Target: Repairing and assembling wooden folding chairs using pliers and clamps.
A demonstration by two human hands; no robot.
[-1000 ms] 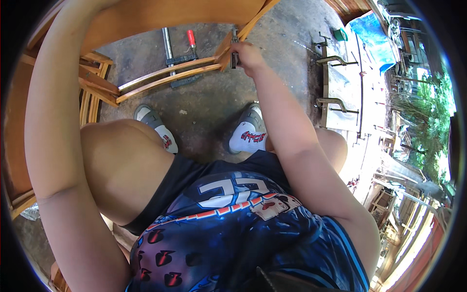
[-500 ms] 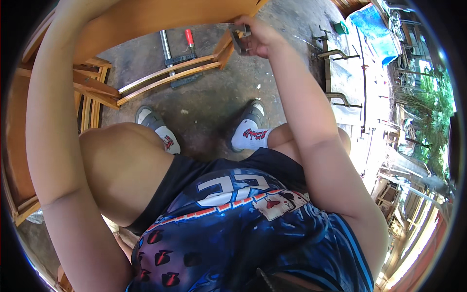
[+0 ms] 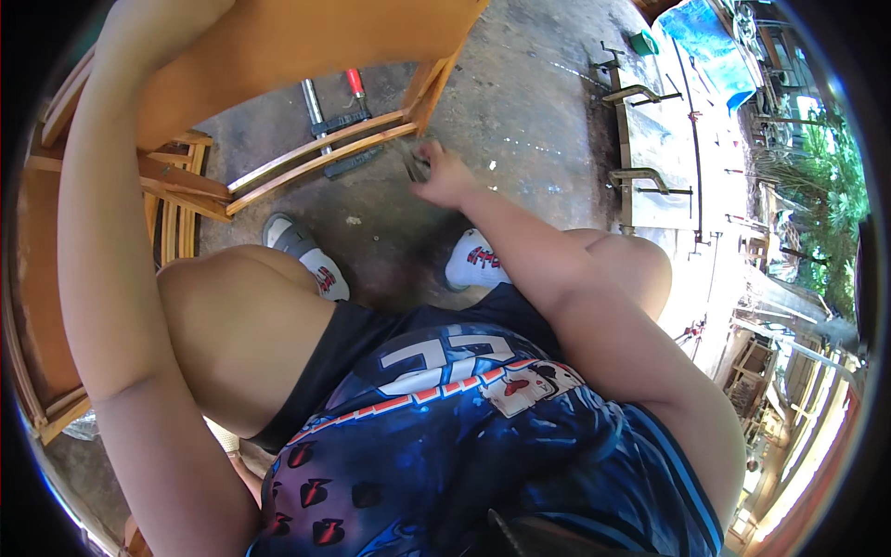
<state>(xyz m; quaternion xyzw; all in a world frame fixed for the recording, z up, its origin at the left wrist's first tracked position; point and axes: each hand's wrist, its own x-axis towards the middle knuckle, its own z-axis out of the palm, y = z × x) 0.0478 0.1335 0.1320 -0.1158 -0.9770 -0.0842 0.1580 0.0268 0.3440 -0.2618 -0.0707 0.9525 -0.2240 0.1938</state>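
Note:
My left hand (image 3: 181, 28) reaches up to the varnished orange wooden furniture piece (image 3: 325, 37) at the top left; its fingers are cut off by the frame's edge. My right hand (image 3: 444, 176) grips a small dark metal tool (image 3: 416, 167), blurred, just below the right end of the piece's lower pair of curved rails (image 3: 320, 158). Behind those rails, on the concrete floor, lie long bar clamps, one with a red handle (image 3: 355, 82), another with a steel bar (image 3: 310, 102).
A pale work surface (image 3: 650, 139) with C-clamps (image 3: 640, 174) stands at my right, near a green container (image 3: 644, 43) and a blue tarp (image 3: 696, 42). My sandalled feet (image 3: 478, 260) are on the floor below. Plants and stacked wood show at the far right.
My right hand lifted slightly with the tool, then came away from the orange panel and dropped lower, toward me. My left arm has shifted only slightly.

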